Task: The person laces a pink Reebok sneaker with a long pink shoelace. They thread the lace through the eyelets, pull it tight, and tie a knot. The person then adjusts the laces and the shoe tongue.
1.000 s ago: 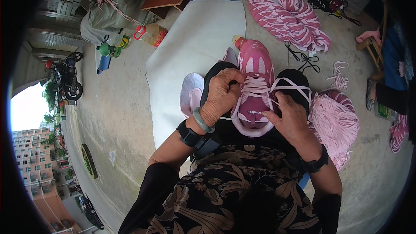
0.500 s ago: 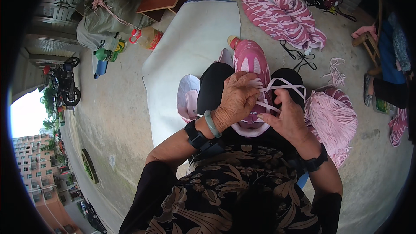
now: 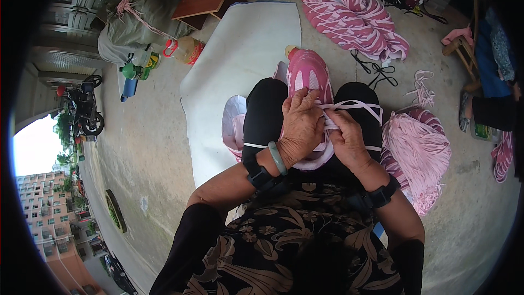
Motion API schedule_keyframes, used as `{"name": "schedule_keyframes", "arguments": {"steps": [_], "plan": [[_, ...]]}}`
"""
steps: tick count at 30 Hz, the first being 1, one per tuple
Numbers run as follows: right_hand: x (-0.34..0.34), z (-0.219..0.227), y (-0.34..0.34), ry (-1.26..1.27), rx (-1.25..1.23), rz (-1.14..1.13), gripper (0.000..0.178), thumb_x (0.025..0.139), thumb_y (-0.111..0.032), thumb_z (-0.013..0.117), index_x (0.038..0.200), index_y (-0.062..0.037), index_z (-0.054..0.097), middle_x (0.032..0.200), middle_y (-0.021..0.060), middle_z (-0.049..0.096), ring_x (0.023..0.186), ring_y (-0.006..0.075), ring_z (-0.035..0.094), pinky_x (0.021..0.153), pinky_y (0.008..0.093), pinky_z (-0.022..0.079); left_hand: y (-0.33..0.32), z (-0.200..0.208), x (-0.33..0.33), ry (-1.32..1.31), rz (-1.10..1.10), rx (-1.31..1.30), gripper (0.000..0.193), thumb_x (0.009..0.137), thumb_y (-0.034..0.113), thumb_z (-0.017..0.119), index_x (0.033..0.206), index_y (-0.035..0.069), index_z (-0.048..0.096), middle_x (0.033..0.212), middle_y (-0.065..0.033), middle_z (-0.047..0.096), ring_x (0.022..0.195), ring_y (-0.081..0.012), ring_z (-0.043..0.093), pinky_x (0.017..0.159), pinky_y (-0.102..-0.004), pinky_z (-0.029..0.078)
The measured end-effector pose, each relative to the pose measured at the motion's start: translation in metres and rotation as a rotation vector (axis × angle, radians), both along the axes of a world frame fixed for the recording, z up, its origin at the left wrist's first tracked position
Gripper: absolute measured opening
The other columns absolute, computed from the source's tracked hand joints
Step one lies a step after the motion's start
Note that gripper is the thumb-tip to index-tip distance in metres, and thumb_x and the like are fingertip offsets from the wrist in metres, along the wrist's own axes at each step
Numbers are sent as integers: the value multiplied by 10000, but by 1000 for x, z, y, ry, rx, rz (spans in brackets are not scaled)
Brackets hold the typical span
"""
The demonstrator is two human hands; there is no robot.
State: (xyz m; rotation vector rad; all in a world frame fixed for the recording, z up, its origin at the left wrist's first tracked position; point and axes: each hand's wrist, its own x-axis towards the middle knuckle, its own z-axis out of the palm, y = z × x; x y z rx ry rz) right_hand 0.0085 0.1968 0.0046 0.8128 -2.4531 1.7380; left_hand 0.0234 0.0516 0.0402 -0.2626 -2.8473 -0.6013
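A: Workpiece location?

B: Pink shoe (image 3: pixel 309 68) between the knees (image 3: pixel 266 98), toe pointing away from the body, padded collar nearest the lap.

A: Hands?

B: Both at the shoe's throat, close together. Right hand (image 3: pixel 348 137): thumb and fingers pinched, apparently on the pale lace (image 3: pixel 357 102). Left hand (image 3: pixel 302 124): fingers bent over the throat, back of the hand uppermost; cannot tell whether it grips the lace.

A: Progress?

B: Part-way, in my judgement. A loose loop of lace runs from the fingers out over the right knee. The lacing rows lie under the hands, so no count of filled eyelets. No finished bow visible. Left to do, as I read it: that slack, not yet drawn in, and any fastening.

A: Surroundings?

B: Just outside the left knee, a shoe-like piece (image 3: pixel 233 128) with pale lining, beside a white sheet (image 3: pixel 218 71). Near the right knee, a bundle of pale pink strands (image 3: pixel 417 147). Farther out, a tangle of black cord (image 3: pixel 376 69) and a large pink-and-white heap (image 3: pixel 355 19).
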Motion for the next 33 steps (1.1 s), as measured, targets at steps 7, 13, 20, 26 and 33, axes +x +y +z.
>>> {"name": "schedule_keyframes", "arguments": {"steps": [7,13,20,26,33], "plan": [[12,16,4,-159,69,-64,597,697,-56,630,1234,-34,371,923,162,564,795,294,594,698,353,495,-7,27,0,33,-140,-125,97,631,51,604,727,34,604,1209,-98,498,1169,-325,415,985,-498,258],[8,13,17,-334,-5,-74,588,754,-142,676,1228,-28,347,757,119,588,640,222,595,620,316,477,-131,29,64,-38,165,-352,62,663,49,556,724,36,557,1208,-96,495,1156,-333,417,978,-565,227],[-7,-6,15,-503,-66,-132,476,775,-109,629,1191,-9,422,676,99,594,612,160,580,587,282,462,-323,-11,155,-588,1024,-716,185,748,103,519,877,54,641,1206,-62,493,1055,-271,475,926,-526,290],[-18,-2,2,-325,-23,-156,172,777,-38,559,947,-20,573,650,67,571,562,120,528,543,248,436,-223,-18,84,-209,478,-574,291,713,174,633,991,88,633,1318,-87,428,1230,-333,340,1002,-568,212],[-11,-4,-1,-348,-91,-248,106,784,-2,552,882,-24,586,644,24,547,580,55,491,531,209,411,-85,8,25,-29,-131,55,172,740,128,631,888,41,620,1133,-114,532,1080,-328,462,920,-441,327]]}}
